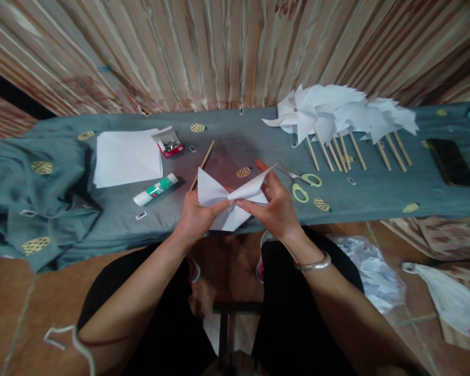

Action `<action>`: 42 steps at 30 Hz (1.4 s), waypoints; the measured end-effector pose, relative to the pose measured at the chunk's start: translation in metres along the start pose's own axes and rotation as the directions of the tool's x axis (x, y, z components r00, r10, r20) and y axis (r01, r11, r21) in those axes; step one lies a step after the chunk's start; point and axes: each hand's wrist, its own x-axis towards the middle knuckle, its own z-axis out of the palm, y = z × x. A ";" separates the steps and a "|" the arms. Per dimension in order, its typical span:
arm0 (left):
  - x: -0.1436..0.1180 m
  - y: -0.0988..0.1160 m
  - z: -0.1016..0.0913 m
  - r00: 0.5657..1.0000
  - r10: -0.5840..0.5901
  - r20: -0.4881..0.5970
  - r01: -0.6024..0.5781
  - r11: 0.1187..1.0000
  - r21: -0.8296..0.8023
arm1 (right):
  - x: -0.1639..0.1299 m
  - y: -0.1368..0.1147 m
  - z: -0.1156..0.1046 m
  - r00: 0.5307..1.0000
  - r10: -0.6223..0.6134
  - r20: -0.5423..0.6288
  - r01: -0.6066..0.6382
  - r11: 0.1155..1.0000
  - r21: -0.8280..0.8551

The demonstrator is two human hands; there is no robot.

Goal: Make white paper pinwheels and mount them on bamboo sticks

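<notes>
Between my hands is a white paper pinwheel (235, 216), partly folded, its corners drawn in toward the middle. My left hand (198, 214) pinches it near the centre with the thumb. From the other side, my right hand (278, 203) grips it, thumb at the centre and fingers behind the paper. A thin wooden stick (207, 156) lies just beyond my left hand. Scissors with light green handles (301, 185) rest right of my right hand. On the left are a glue stick (155, 189) and an open red box of metal pins (171, 145).
A stack of white paper (127, 159) lies at the left, near bunched cloth (35, 188). Finished pinwheels on sticks (329, 112) are piled at the back right, with a dark phone (452, 163) beyond. A plastic bag of paper scraps (374, 271) sits on the floor.
</notes>
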 end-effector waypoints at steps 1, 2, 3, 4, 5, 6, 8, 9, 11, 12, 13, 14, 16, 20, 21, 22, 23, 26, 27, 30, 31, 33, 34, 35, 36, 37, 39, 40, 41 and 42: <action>0.000 0.000 0.000 1.000 0.001 -0.004 -0.001 1.000 0.003 | 0.000 0.000 0.000 1.000 0.004 0.002 -0.005 1.000 0.007; 0.000 0.001 0.000 1.000 0.003 -0.006 -0.003 1.000 0.005 | 0.000 -0.001 0.000 1.000 0.007 0.003 -0.007 1.000 0.010; 0.000 0.001 0.000 1.000 0.006 -0.005 -0.006 1.000 0.005 | 0.000 -0.001 0.001 1.000 0.008 0.001 -0.008 1.000 0.011; 0.000 0.001 -0.001 1.000 0.009 -0.002 -0.009 1.000 0.001 | 0.000 -0.001 0.001 1.000 0.010 0.000 -0.010 1.000 0.015; 0.000 0.001 -0.001 1.000 0.010 -0.001 -0.010 1.000 -0.006 | 0.000 -0.002 0.001 1.000 0.015 -0.003 -0.015 1.000 0.023; 0.000 0.001 -0.001 1.000 0.009 -0.003 -0.009 1.000 -0.017 | 0.000 -0.002 0.002 1.000 0.023 -0.003 -0.023 0.999 0.035; 0.001 0.000 -0.001 1.000 0.003 -0.010 -0.003 0.999 -0.039 | 0.000 -0.003 0.003 0.999 0.050 0.006 -0.050 0.997 0.055; 0.001 0.000 -0.002 1.000 -0.004 -0.013 0.003 0.999 -0.047 | 0.000 -0.004 0.003 0.998 0.064 0.011 -0.064 0.996 0.063; 0.001 0.001 -0.002 1.000 -0.017 -0.020 0.016 0.998 -0.060 | 0.000 -0.005 0.004 0.996 0.083 0.022 -0.085 0.994 0.071; 0.001 0.001 -0.001 1.000 -0.023 -0.019 0.022 0.998 -0.064 | 0.000 -0.005 0.004 0.996 0.087 0.026 -0.089 0.993 0.074; 0.001 0.002 -0.001 0.999 -0.029 -0.015 0.028 0.997 -0.065 | 0.000 -0.005 0.004 0.996 0.085 0.027 -0.087 0.993 0.076; 0.000 0.002 -0.001 0.999 -0.033 -0.013 0.032 0.997 -0.066 | 0.000 -0.005 0.004 0.996 0.082 0.028 -0.084 0.994 0.075; 0.000 0.003 -0.001 0.999 -0.034 -0.011 0.033 0.997 -0.065 | 0.000 -0.004 0.004 0.997 0.070 0.028 -0.072 0.995 0.063; 0.001 0.002 -0.001 0.999 -0.023 -0.028 0.021 0.997 -0.069 | 0.001 -0.003 0.004 0.999 0.041 0.019 -0.041 0.999 0.027; 0.001 0.002 -0.001 0.999 -0.018 -0.031 0.016 0.997 -0.071 | 0.001 -0.002 0.004 0.999 0.036 0.017 -0.036 0.999 0.022; 0.002 0.002 -0.001 0.999 -0.015 -0.031 0.012 0.997 -0.072 | 0.001 -0.002 0.004 0.999 0.032 0.015 -0.032 0.999 0.017; 0.002 0.002 -0.001 0.999 -0.014 -0.031 0.011 0.997 -0.072 | 0.002 -0.001 0.004 1.000 0.028 0.013 -0.028 1.000 0.012; 0.002 0.002 -0.001 0.999 -0.015 -0.033 0.012 0.997 -0.071 | 0.002 0.000 0.004 1.000 0.022 0.005 -0.022 1.000 -0.010; 0.002 0.002 -0.001 0.999 -0.016 -0.030 0.014 0.997 -0.071 | 0.002 0.000 0.004 1.000 0.023 0.005 -0.023 1.000 -0.015; 0.003 0.002 -0.001 1.000 -0.013 -0.027 0.011 0.997 -0.082 | 0.002 0.000 0.004 1.000 0.021 0.006 -0.021 1.000 -0.013; 0.003 0.002 -0.001 1.000 -0.013 -0.027 0.010 0.996 -0.085 | 0.001 0.000 0.004 1.000 0.017 0.004 -0.017 1.000 -0.012; 0.003 0.002 -0.001 0.999 -0.018 -0.028 0.015 0.996 -0.087 | 0.002 0.000 0.005 1.000 0.012 0.004 -0.012 1.000 -0.008; 0.003 0.001 -0.001 0.999 -0.023 -0.027 0.020 0.996 -0.087 | 0.002 -0.001 0.005 1.000 0.013 0.007 -0.013 1.000 -0.005; 0.003 0.001 -0.001 0.999 -0.028 -0.026 0.025 0.996 -0.089 | 0.002 -0.001 0.005 1.000 0.015 0.012 -0.015 1.000 -0.002; 0.003 0.001 -0.001 0.999 -0.031 -0.028 0.029 0.995 -0.091 | 0.002 -0.001 0.005 1.000 0.018 0.015 -0.018 1.000 0.002; 0.002 0.001 -0.001 0.999 -0.033 -0.031 0.030 0.995 -0.093 | 0.002 -0.001 0.005 1.000 0.020 0.017 -0.020 1.000 0.007; 0.002 0.000 0.000 0.999 -0.034 -0.039 0.030 0.995 -0.094 | 0.003 -0.002 0.006 1.000 0.018 0.010 -0.018 1.000 0.011; 0.002 0.000 0.000 0.998 -0.037 -0.044 0.033 0.995 -0.095 | 0.003 -0.003 0.006 1.000 0.016 0.007 -0.016 1.000 0.013; 0.001 -0.001 0.000 0.998 -0.044 -0.046 0.039 0.994 -0.098 | 0.003 -0.003 0.006 1.000 0.014 0.008 -0.014 1.000 0.018; 0.002 -0.001 0.001 0.997 -0.054 -0.046 0.049 0.993 -0.105 | 0.004 -0.004 0.006 1.000 0.016 0.010 -0.016 1.000 0.025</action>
